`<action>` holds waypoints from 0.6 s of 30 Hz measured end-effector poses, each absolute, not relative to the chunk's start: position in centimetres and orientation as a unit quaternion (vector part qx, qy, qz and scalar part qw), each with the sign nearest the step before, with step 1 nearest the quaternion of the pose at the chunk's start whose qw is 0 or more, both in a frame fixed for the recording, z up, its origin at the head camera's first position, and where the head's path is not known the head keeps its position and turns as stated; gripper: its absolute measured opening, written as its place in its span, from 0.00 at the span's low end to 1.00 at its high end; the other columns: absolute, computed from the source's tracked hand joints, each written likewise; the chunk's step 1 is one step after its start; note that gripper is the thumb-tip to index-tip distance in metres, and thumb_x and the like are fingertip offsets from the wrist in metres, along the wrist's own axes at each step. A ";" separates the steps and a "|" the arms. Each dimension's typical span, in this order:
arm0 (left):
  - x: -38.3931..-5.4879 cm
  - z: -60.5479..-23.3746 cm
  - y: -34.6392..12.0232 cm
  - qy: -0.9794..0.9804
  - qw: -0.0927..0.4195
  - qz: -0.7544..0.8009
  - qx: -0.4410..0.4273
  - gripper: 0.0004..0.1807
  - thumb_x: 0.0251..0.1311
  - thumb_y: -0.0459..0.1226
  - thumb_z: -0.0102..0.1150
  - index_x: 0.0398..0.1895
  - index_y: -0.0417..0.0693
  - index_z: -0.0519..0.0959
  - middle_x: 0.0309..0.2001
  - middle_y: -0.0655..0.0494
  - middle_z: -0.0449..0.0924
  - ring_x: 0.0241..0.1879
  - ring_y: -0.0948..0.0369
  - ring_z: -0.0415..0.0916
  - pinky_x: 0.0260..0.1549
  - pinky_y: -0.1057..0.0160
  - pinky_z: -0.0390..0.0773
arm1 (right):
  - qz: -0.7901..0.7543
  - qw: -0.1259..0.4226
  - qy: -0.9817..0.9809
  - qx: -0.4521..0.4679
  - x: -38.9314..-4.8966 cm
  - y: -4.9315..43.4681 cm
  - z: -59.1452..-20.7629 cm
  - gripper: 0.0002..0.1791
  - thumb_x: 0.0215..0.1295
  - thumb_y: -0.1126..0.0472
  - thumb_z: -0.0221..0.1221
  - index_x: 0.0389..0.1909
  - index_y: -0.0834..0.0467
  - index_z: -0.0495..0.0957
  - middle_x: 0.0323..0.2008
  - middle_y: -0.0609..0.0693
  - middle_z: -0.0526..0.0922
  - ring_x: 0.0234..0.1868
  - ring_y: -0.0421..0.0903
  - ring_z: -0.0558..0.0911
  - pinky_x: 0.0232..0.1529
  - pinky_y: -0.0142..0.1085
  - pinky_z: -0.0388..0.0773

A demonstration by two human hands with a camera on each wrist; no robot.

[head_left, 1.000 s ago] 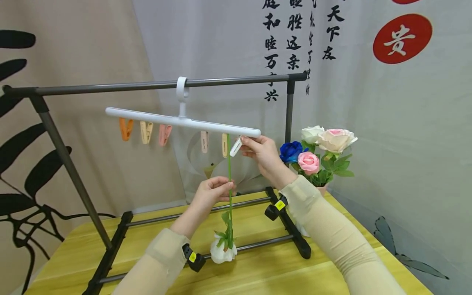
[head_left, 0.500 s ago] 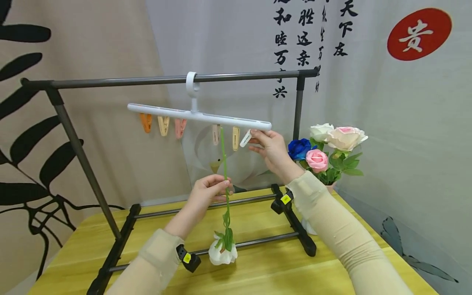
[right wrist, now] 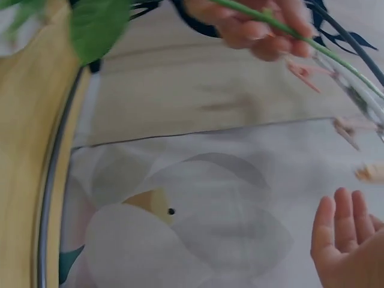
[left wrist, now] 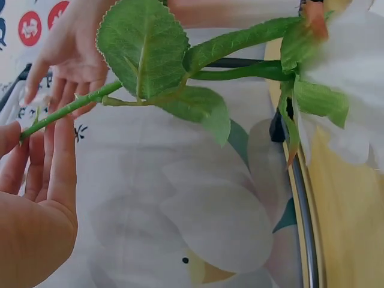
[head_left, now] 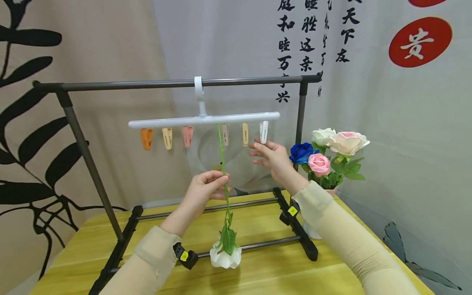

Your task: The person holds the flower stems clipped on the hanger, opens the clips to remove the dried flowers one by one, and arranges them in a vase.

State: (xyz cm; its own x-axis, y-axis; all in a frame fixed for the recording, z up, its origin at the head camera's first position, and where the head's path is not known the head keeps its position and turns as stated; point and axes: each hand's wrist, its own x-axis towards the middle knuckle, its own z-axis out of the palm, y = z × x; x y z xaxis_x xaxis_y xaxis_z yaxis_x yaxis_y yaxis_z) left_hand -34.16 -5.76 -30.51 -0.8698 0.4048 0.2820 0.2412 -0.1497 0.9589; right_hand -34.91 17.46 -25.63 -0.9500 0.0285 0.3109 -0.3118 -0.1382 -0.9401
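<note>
An upside-down white flower (head_left: pixel 225 257) hangs by its green stem (head_left: pixel 222 153) from my left hand (head_left: pixel 200 190), which pinches the stem between thumb and fingers. The stem's cut end reaches up to the white clip hanger (head_left: pixel 221 119), in front of or beside the pale pink clothespin (head_left: pixel 225 135); whether they touch I cannot tell. My right hand (head_left: pixel 274 162) is just below the white clothespin (head_left: pixel 263 132) at the hanger's right end. In the right wrist view the fingers (right wrist: pixel 343 222) of that hand are straight and hold nothing.
The hanger hooks over the dark rail (head_left: pixel 140 85) of a rack standing on the wooden table (head_left: pixel 280 266). Orange (head_left: pixel 146 139), cream (head_left: pixel 167 138), pink (head_left: pixel 187 136) and yellow (head_left: pixel 245 134) clothespins hang along it. A vase of roses (head_left: pixel 319 164) stands behind my right arm.
My right hand has let go of the white clothespin, which now hangs straight, and the hanger has swung level. The flower's stem has shifted left, away from the yellow clothespin.
</note>
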 end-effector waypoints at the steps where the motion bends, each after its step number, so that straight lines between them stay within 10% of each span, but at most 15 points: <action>1: -34.0 -30.5 -5.8 0.652 0.056 0.714 0.249 0.11 0.64 0.37 0.62 0.44 0.37 0.81 0.39 0.54 0.82 0.35 0.58 0.80 0.34 0.55 0.83 | 0.732 0.111 -0.663 0.115 -34.7 17.6 -26.0 0.24 0.71 0.58 0.57 0.65 0.61 0.70 0.55 0.57 0.79 0.50 0.50 0.80 0.47 0.40 0.79; 6: -33.7 -30.6 -5.8 0.667 0.056 0.696 0.260 0.14 0.65 0.36 0.61 0.46 0.34 0.81 0.38 0.53 0.82 0.33 0.59 0.78 0.33 0.55 0.83 | 0.602 0.150 -0.761 0.189 -33.0 17.9 -28.1 0.22 0.69 0.60 0.59 0.62 0.61 0.73 0.55 0.57 0.80 0.53 0.54 0.80 0.49 0.44 0.78; 13: -33.5 -31.0 -5.6 0.676 0.064 0.681 0.275 0.14 0.65 0.34 0.61 0.49 0.34 0.78 0.38 0.51 0.82 0.33 0.58 0.79 0.33 0.54 0.83 | 0.238 0.406 -0.780 0.413 -31.4 17.0 -28.2 0.24 0.57 0.70 0.67 0.56 0.62 0.77 0.55 0.57 0.78 0.55 0.51 0.78 0.53 0.43 0.76; 18: -32.9 -31.0 -5.3 0.672 0.084 0.683 0.274 0.12 0.64 0.33 0.61 0.46 0.35 0.72 0.35 0.49 0.81 0.31 0.57 0.80 0.29 0.58 0.82 | 0.040 0.492 -0.710 0.502 -31.5 16.4 -27.4 0.18 0.60 0.67 0.64 0.52 0.59 0.79 0.55 0.57 0.78 0.56 0.53 0.77 0.58 0.44 0.72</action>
